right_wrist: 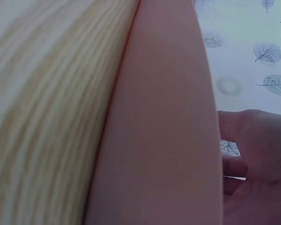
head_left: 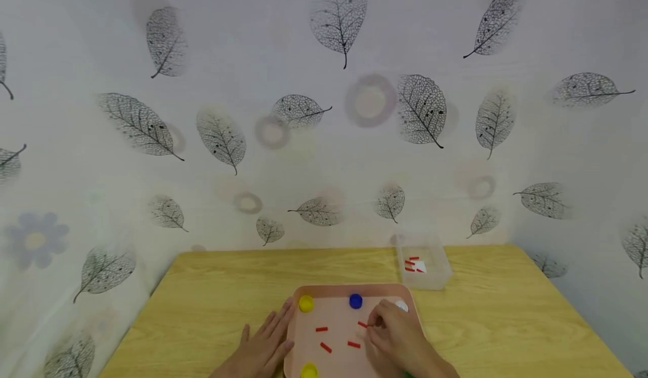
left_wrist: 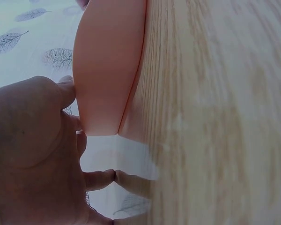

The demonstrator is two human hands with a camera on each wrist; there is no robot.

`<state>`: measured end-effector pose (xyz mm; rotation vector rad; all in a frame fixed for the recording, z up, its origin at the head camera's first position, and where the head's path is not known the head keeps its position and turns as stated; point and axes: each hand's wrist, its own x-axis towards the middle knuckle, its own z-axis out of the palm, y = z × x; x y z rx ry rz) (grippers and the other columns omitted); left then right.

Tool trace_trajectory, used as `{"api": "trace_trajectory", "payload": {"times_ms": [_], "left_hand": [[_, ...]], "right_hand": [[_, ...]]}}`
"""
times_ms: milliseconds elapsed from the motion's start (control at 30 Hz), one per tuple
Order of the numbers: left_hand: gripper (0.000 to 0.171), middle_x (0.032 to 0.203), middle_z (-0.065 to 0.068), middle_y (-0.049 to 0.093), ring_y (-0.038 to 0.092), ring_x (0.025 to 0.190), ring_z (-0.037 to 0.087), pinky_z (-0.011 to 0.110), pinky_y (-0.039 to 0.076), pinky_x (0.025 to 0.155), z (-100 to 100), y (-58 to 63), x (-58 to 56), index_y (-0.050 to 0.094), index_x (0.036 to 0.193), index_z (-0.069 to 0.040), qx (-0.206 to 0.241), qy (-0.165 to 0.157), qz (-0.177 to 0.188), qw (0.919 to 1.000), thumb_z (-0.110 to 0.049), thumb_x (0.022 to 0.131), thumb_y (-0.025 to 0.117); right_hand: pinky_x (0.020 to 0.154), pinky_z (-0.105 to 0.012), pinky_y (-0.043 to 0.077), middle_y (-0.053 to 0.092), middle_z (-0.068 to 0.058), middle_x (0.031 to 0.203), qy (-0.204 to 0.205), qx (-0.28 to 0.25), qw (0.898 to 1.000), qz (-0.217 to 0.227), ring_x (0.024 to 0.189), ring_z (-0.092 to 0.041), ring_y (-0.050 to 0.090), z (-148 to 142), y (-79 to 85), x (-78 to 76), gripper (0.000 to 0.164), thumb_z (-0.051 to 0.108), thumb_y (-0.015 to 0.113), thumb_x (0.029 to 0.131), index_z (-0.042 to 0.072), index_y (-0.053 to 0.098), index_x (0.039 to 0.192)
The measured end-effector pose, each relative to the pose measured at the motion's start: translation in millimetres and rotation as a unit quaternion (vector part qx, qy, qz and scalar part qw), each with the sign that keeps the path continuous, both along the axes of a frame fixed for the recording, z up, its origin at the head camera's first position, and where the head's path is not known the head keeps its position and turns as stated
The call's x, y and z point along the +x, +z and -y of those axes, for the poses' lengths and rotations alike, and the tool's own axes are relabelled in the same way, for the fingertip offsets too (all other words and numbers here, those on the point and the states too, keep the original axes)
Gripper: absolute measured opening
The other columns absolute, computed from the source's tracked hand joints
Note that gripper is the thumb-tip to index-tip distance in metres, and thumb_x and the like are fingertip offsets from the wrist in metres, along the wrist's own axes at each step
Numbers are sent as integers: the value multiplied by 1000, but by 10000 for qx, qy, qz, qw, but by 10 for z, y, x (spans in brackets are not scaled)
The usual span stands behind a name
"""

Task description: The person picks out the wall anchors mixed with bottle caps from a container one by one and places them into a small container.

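My right hand (head_left: 397,332) pinches a short red stick (head_left: 363,324) between thumb and finger, over the right half of a pink tray (head_left: 349,289). Three more red sticks lie on the tray floor, among them a slanted red stick (head_left: 326,347). My left hand (head_left: 264,341) rests against the tray's left rim with its fingers spread and straight. In the left wrist view, this hand (left_wrist: 37,150) touches the tray wall (left_wrist: 107,70). In the right wrist view, the tray's side wall (right_wrist: 159,117) hides the fingertips of the right hand (right_wrist: 262,159).
Inside the tray are a yellow cap (head_left: 306,303), a blue cap (head_left: 356,301), a partly covered white cap (head_left: 401,305) and another yellow cap (head_left: 309,370). A clear plastic box (head_left: 439,268) with several red sticks stands behind, on the wooden table (head_left: 228,277).
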<state>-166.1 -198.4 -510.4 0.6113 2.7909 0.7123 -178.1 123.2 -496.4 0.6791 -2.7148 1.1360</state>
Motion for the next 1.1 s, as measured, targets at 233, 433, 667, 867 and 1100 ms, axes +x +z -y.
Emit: {"api": "trace_trajectory", "payload": {"times_ms": [233,433,667,867,1100], "left_hand": [[61,159,-8,5,18,141,35,81,6,91,-5,6,-7,2,153,-33,-38,23,54,10000,-56,100,23],[62,159,-6,5,18,140,37,81,3,90,-1,-22,-23,3,153,-31,9,6,34,10000,-54,100,24],[62,159,-7,4,19,140,37,81,0,89,2,-68,-33,2,153,-31,-53,16,46,10000,-55,100,24],[62,159,-6,4,18,140,37,82,0,89,-3,-61,-18,3,153,-30,5,0,19,10000,-53,100,25],[62,159,-5,6,19,140,37,81,2,90,-6,-46,-17,3,153,-31,-39,44,28,10000,-54,100,25]], "right_hand": [[64,-20,46,50,14,77,54,-114,9947,-1022,74,-3,49,-31,16,1,21,3,71,77,19,57,81],[65,-21,47,51,13,82,-180,-73,9974,-687,77,-4,50,-83,111,-11,20,5,70,82,20,57,82],[65,-22,49,52,12,84,-533,-241,9978,-315,74,-2,52,-159,226,-40,21,5,68,84,23,57,84],[60,-24,50,54,15,78,-522,-271,9927,-1050,70,-1,53,-239,292,-87,23,3,72,80,23,59,81],[59,-22,49,54,15,79,-545,-345,9847,-1620,71,-3,54,-344,349,-162,27,0,75,77,23,60,82]]}}
